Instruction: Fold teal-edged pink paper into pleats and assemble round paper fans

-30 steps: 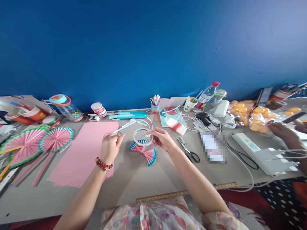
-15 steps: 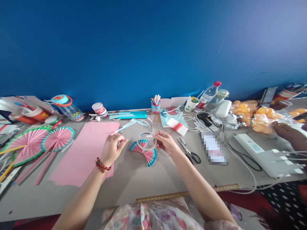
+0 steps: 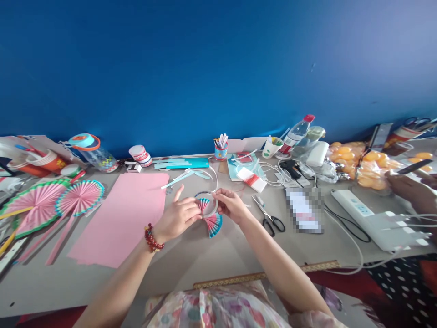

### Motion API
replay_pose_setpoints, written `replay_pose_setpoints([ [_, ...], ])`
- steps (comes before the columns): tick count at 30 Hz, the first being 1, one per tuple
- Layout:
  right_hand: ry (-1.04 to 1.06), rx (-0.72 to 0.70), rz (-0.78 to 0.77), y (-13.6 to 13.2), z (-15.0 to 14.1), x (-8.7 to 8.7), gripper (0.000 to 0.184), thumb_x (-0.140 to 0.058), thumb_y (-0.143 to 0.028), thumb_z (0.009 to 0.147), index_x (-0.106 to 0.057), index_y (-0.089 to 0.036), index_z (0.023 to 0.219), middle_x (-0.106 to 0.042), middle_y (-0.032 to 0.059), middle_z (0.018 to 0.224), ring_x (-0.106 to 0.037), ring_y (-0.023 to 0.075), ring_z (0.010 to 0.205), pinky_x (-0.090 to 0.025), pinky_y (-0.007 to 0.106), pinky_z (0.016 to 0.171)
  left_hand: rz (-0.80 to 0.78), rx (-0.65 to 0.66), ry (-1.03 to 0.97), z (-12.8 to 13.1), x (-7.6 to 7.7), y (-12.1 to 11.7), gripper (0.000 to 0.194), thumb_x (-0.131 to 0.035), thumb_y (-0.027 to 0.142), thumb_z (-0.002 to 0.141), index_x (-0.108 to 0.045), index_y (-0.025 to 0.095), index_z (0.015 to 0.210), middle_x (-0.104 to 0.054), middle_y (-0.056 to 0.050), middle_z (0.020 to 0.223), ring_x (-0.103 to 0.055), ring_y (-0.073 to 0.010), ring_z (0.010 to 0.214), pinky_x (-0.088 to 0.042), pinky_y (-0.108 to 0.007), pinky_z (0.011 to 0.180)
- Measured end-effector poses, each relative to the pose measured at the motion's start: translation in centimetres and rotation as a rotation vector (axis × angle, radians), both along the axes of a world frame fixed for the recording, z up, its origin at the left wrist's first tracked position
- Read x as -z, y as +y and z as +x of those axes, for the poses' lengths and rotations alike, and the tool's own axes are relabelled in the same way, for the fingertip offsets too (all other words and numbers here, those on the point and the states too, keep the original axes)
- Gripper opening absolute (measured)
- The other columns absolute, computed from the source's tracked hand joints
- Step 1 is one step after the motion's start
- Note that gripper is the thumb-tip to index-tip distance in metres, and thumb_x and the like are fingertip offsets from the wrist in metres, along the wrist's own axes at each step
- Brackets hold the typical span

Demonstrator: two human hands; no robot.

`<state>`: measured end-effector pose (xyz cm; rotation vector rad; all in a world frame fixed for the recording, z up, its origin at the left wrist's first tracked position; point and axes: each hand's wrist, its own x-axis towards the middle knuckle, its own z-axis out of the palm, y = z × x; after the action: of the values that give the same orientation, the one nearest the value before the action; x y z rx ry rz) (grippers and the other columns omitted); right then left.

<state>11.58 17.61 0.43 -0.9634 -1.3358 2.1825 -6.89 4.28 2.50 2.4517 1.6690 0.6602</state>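
My right hand (image 3: 232, 205) pinches the right side of a translucent white roll of tape (image 3: 216, 207), holding it over the table. My left hand (image 3: 182, 216) reaches in from the left, little finger raised, with thumb and fingertips closed at the roll's lower left edge. Below the roll lies a pleated paper bow (image 3: 214, 225), pink with blue-striped edges. The left fingers cover its left part. A pink paper sheet (image 3: 126, 214) lies to the left, and black-handled scissors (image 3: 269, 218) rest to the right.
Two pleated pink fans (image 3: 80, 198) lie at the left. Paper strips (image 3: 177, 163), a small pen pot (image 3: 221, 151), white cable and a plastic bottle (image 3: 296, 135) line the back. A phone (image 3: 303, 212) and power strip (image 3: 362, 209) lie right. Another person's hand (image 3: 408, 189) is at far right.
My left hand has moved right, from beside the pink paper to the tape roll, its fingers reaching over the bow. My right hand keeps the roll, now tilted more edge-on.
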Motion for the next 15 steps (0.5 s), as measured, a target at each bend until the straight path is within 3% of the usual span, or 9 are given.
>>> replay_pose_setpoints([
  [3,0.003,0.070,0.140,-1.0,0.1,0.0,0.040,-0.068,-0.058,0.077,-0.055,-0.020,0.079,-0.061,-0.0026,0.063,-0.053,0.0086,0.047,-0.043,0.020,0.043,0.014,-0.069,-0.157,0.6,0.6,-0.1,0.023,-0.040,0.026,0.100,-0.060,0.022,0.088,-0.067,0.000,0.084,-0.064,-0.0153,0.086,-0.029,-0.050,0.117],
  [6,-0.009,0.196,0.497,-3.1,0.8,-0.4,0.026,-0.063,-0.047,0.086,-0.058,-0.021,0.087,-0.062,0.0000,0.076,-0.055,0.0103,0.058,-0.047,0.022,0.053,0.064,-0.152,-0.267,1.1,1.2,-0.7,0.018,-0.040,0.024,0.099,-0.056,0.022,0.091,-0.066,-0.003,0.086,-0.063,-0.0185,0.089,-0.043,-0.045,0.105],
  [10,0.035,0.166,0.912,-6.0,1.6,-1.4,0.009,-0.063,-0.025,0.088,-0.061,-0.023,0.096,-0.064,0.0045,0.096,-0.061,0.0157,0.081,-0.052,0.028,0.072,0.107,-0.155,-0.284,2.1,0.7,-1.4,0.015,-0.040,0.019,0.098,-0.053,0.022,0.103,-0.065,-0.006,0.096,-0.061,-0.0219,0.097,-0.046,-0.044,0.098],
  [15,0.021,0.222,1.165,-7.1,1.7,-2.4,0.021,-0.061,-0.014,0.087,-0.061,-0.025,0.105,-0.065,0.0069,0.107,-0.060,0.0207,0.102,-0.050,0.036,0.088,0.155,-0.156,-0.245,3.4,0.1,-1.9,0.028,-0.039,0.012,0.093,-0.051,0.020,0.117,-0.064,-0.009,0.104,-0.059,-0.0241,0.101,-0.042,-0.048,0.100],
])
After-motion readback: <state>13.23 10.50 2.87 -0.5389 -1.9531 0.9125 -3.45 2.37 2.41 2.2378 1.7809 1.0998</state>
